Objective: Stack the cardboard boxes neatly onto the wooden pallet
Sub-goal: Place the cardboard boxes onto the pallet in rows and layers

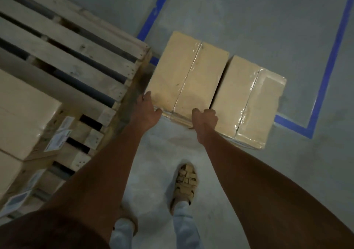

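Note:
Two taped cardboard boxes stand side by side on the floor inside a blue taped area. My left hand grips the near left corner of the left box. My right hand grips that box's near right corner, at the gap beside the right box. The wooden pallet lies to the left, its slats bare at the near corner. Further boxes with white labels sit on the pallet at the lower left.
Blue tape lines mark a rectangle on the grey concrete floor around the two boxes. My feet, one in a tan sandal, stand on the floor just in front of the boxes.

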The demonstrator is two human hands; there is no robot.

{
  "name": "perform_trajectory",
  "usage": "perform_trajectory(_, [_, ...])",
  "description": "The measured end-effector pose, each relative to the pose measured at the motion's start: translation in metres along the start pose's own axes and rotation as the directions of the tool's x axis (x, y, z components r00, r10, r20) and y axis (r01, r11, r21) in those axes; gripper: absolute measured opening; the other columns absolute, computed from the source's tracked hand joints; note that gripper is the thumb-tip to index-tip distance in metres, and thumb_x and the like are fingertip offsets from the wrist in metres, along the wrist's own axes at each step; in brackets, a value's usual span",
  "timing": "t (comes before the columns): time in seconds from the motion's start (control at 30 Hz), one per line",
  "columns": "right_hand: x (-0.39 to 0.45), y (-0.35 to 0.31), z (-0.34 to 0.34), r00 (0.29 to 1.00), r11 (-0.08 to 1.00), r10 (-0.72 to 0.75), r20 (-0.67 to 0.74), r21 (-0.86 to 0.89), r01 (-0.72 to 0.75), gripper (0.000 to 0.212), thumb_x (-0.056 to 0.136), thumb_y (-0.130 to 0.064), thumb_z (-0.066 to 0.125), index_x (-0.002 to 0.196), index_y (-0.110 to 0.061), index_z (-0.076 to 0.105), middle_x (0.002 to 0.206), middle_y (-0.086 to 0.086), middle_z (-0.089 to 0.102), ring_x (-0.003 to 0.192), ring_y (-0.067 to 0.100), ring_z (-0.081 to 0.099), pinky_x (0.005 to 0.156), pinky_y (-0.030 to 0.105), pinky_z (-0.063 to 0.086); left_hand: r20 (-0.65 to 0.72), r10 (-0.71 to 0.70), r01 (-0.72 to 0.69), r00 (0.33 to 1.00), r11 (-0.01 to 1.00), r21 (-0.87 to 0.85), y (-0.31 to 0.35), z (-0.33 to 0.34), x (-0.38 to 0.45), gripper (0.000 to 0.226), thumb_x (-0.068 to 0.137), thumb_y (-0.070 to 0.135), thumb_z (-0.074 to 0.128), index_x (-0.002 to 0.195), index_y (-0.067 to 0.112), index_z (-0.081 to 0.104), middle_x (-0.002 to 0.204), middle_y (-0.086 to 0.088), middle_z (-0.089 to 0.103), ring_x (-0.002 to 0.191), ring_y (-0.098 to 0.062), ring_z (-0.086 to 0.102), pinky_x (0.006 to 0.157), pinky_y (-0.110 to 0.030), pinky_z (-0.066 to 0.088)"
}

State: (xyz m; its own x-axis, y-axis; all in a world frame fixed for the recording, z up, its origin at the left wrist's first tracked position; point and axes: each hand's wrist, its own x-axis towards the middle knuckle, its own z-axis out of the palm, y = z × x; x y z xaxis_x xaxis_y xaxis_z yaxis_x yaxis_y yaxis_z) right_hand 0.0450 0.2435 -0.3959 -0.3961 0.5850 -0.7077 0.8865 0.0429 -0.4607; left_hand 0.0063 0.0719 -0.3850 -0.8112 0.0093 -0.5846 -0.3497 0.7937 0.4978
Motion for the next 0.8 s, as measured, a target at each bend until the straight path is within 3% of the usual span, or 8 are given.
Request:
perform_trajectory(0.1, [0.011,0.003,-0.004,0.999,0.999,-0.018,-0.038,-0.03,0.017,0.051,0.083,-0.031,0.057,0.121,0.002,0.057,0.126,0.021,0.059,0.117,0.04,0.058,0.101,0.046,0.051,-0.034,0.003,-0.003,0.999,1.0,-0.005,0.004,0.011,0.013,0.086,0.092,0.029,0.067,0.159,0.014,0.015,0.164,-0.015,0.016,0.15,-0.035,0.022,0.12,-0.051,0.027])
perform_trajectory(0.3, [0.007,-0.002,0.007,0.991,0.995,-0.02,-0.13,-0.103,0.007,0.055,0.089,-0.043,0.052,0.118,0.002,0.065,0.119,0.022,0.064,0.113,0.039,0.061,0.101,0.041,0.05,-0.002,-0.17,0.164,0.985,0.949,-0.269,-0.003,0.009,0.04,0.112,0.059,0.048,0.076,0.155,0.018,0.028,0.15,-0.008,0.046,0.135,-0.029,0.048,0.113,-0.052,0.04])
perform_trajectory(0.47, [-0.002,-0.002,0.031,0.985,0.996,-0.059,-0.164,-0.082,0.046,0.072,0.088,-0.049,0.053,0.136,0.005,0.048,0.136,0.023,0.053,0.128,0.041,0.049,0.111,0.044,0.038,0.032,-0.239,0.232,0.97,0.89,-0.393,0.001,0.005,0.042,0.108,0.072,0.034,0.084,0.158,0.016,0.022,0.156,-0.008,0.04,0.14,-0.026,0.043,0.117,-0.048,0.037])
perform_trajectory(0.57, [-0.002,-0.005,0.039,0.995,0.997,-0.013,-0.099,-0.071,0.006,0.091,0.091,-0.046,0.055,0.154,0.007,0.015,0.154,0.027,0.034,0.142,0.042,0.032,0.12,0.045,0.024,0.038,-0.248,0.243,0.968,0.888,-0.391,-0.002,0.003,0.044,0.107,0.076,0.039,0.082,0.159,0.015,0.019,0.158,-0.008,0.037,0.142,-0.027,0.041,0.117,-0.045,0.037])
perform_trajectory(0.7, [0.005,-0.009,0.02,0.984,0.982,0.071,-0.163,0.182,-0.041,0.072,0.101,-0.03,0.045,0.157,-0.007,0.006,0.146,0.023,0.047,0.133,0.041,0.045,0.115,0.044,0.031,0.069,-0.286,0.292,0.956,0.894,-0.341,-0.019,-0.001,0.044,0.121,0.049,0.074,0.073,0.151,0.022,0.037,0.148,-0.006,0.046,0.132,-0.03,0.049,0.107,-0.05,0.046])
perform_trajectory(0.8, [0.006,0.008,0.003,0.958,0.962,0.065,-0.28,0.272,0.014,0.046,0.103,-0.024,0.04,0.148,-0.017,0.029,0.129,0.022,0.056,0.113,0.04,0.056,0.104,0.047,0.044,-0.01,-0.33,0.306,0.944,0.886,-0.349,-0.029,-0.009,0.028,0.115,0.055,0.082,0.065,0.145,0.015,0.043,0.141,-0.01,0.049,0.125,-0.031,0.053,0.103,-0.048,0.048])
